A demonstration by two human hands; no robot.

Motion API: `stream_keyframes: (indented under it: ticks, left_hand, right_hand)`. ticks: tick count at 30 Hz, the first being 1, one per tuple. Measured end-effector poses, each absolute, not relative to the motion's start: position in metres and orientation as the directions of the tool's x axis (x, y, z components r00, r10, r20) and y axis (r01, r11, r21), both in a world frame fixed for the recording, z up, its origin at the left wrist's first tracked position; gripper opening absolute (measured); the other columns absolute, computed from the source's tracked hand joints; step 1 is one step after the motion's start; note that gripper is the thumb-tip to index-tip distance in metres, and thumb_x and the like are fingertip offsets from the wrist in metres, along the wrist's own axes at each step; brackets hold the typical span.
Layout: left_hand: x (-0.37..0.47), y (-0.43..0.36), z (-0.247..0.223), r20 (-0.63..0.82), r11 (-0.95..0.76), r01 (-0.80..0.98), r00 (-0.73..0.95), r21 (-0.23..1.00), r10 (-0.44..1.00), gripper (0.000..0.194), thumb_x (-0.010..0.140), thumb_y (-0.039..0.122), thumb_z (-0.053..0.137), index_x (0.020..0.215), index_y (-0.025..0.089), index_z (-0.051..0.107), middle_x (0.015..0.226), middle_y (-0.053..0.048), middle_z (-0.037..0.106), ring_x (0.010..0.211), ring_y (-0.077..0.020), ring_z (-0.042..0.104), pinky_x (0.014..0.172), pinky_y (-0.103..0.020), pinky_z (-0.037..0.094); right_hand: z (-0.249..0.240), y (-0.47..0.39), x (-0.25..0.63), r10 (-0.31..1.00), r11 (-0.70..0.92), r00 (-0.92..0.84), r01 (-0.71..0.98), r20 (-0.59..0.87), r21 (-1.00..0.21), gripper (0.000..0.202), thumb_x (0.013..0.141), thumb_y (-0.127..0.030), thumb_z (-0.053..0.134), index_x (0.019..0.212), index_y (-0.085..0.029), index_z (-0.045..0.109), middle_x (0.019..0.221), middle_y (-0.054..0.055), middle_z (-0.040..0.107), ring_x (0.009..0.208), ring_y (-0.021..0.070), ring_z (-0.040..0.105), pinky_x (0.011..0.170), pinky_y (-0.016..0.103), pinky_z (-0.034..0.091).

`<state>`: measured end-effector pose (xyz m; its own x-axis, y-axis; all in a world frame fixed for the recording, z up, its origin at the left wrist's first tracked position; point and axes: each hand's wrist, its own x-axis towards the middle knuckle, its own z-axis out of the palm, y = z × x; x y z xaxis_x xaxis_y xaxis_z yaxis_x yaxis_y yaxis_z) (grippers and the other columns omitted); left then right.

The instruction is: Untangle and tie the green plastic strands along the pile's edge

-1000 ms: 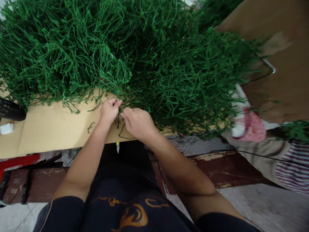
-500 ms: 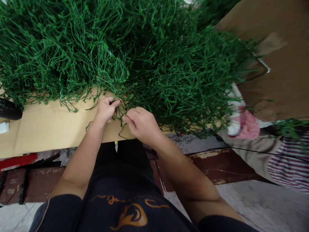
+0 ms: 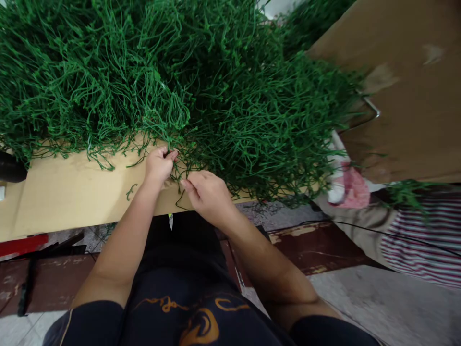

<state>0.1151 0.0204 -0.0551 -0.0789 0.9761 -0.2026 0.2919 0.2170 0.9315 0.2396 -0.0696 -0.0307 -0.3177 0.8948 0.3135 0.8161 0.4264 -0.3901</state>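
Note:
A large heap of thin green plastic stems (image 3: 144, 86) covers the back of a cardboard-covered table (image 3: 79, 192). At the heap's front edge my left hand (image 3: 159, 166) is closed, thumb against fingers, on a green stem. My right hand (image 3: 209, 194), just to its right and lower, pinches with thumb and forefinger beside a thin dark green stem that curves down to the cardboard edge. The fingertips partly hide what each hand grips. A loose green piece (image 3: 131, 191) lies on the cardboard left of my left forearm.
A small blade (image 3: 170, 221) with a yellow-green part points down at the table's front edge. On the right are a large brown cardboard sheet (image 3: 414, 110), a pink cloth (image 3: 355, 187) and a person's striped clothing (image 3: 425, 240). A black object (image 3: 12, 167) stands at the left.
The view has shifted slightly. My right hand has moved a little lower, and both hands keep their pinched shape among the stems.

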Motion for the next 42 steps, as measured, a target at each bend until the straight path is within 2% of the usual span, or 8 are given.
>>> stream_keyframes:
  ticks: [9,14,21,25,31,34,38,42]
  left_hand:
    - [0.115,0.015,-0.042,-0.226,0.222,0.19,0.001,0.956,0.974,0.016,0.076,0.016,0.057,0.061,0.015,0.05,0.052,0.005,0.048,0.041,-0.0045,0.041,0.045,-0.021,0.033]
    - [0.115,0.017,-0.051,-0.187,0.183,0.261,-0.007,0.948,0.982,0.02,0.077,0.02,0.056,0.06,0.016,0.047,0.053,0.004,0.049,0.042,-0.0054,0.04,0.046,-0.022,0.034]
    - [0.106,0.034,-0.056,-0.154,0.197,0.197,-0.215,0.96,0.965,0.013,0.079,0.015,0.054,0.067,0.015,0.051,0.056,0.004,0.047,0.041,-0.0035,0.039,0.048,-0.02,0.037]
    - [0.104,0.029,-0.045,-0.224,0.24,0.109,-0.14,0.965,0.964,0.018,0.08,0.013,0.056,0.064,0.014,0.048,0.054,0.005,0.049,0.039,-0.0019,0.039,0.043,-0.017,0.036]
    - [0.103,0.021,-0.035,-0.282,0.286,0.023,-0.097,0.958,0.954,0.018,0.079,0.011,0.056,0.064,0.014,0.048,0.055,0.006,0.053,0.039,-0.0018,0.045,0.039,-0.015,0.036]
    - [0.102,0.02,-0.033,-0.305,0.306,0.007,-0.077,0.952,0.949,0.02,0.078,0.009,0.056,0.062,0.014,0.045,0.055,0.006,0.054,0.039,-0.0023,0.047,0.039,-0.015,0.036]
    - [0.102,0.018,-0.03,-0.299,0.299,-0.006,-0.058,0.954,0.952,0.02,0.077,0.008,0.056,0.062,0.014,0.045,0.054,0.007,0.053,0.037,-0.0021,0.046,0.039,-0.015,0.036]
    - [0.1,0.015,-0.027,-0.311,0.312,0.023,-0.047,0.95,0.949,0.022,0.078,0.008,0.056,0.059,0.013,0.046,0.053,0.007,0.052,0.037,-0.0018,0.045,0.039,-0.015,0.035]
  right_hand:
    - [-0.03,-0.062,0.268,0.91,0.296,-0.116,0.855,0.399,-0.427,0.029,0.087,-0.031,0.043,0.06,-0.019,0.047,0.067,0.004,0.049,0.067,0.0164,0.045,0.064,0.029,0.035]
    - [-0.026,-0.065,0.26,0.895,0.435,-0.304,0.761,0.328,-0.481,0.028,0.085,-0.024,0.045,0.057,-0.019,0.042,0.064,0.003,0.046,0.068,0.0154,0.043,0.065,0.029,0.036]
    - [0.002,-0.094,0.264,0.762,0.608,-0.513,0.358,0.395,-0.709,0.027,0.088,-0.019,0.044,0.061,-0.018,0.043,0.062,0.0,0.046,0.064,0.0105,0.045,0.061,0.024,0.039]
    - [-0.001,-0.102,0.271,0.801,0.598,-0.398,0.515,0.447,-0.614,0.02,0.086,-0.025,0.05,0.067,-0.018,0.049,0.066,0.002,0.049,0.067,0.013,0.046,0.062,0.027,0.039]
    - [-0.039,-0.102,0.251,0.855,0.518,-0.477,0.776,0.201,-0.361,0.02,0.077,-0.029,0.062,0.087,-0.013,0.057,0.091,0.012,0.059,0.085,0.0229,0.049,0.07,0.034,0.042]
    - [-0.049,-0.098,0.252,0.841,0.539,-0.504,0.761,0.194,-0.36,0.007,0.081,-0.022,0.056,0.079,-0.016,0.057,0.082,0.008,0.059,0.08,0.0204,0.049,0.067,0.031,0.039]
    - [-0.054,-0.087,0.271,0.781,0.622,-0.575,0.684,0.243,-0.381,0.016,0.085,-0.019,0.049,0.071,-0.017,0.055,0.073,0.005,0.057,0.073,0.0167,0.048,0.067,0.028,0.038]
    - [-0.061,-0.071,0.3,0.866,0.485,-0.401,0.818,0.298,-0.308,0.017,0.085,-0.02,0.047,0.07,-0.017,0.054,0.071,0.006,0.055,0.072,0.0176,0.048,0.065,0.028,0.038]
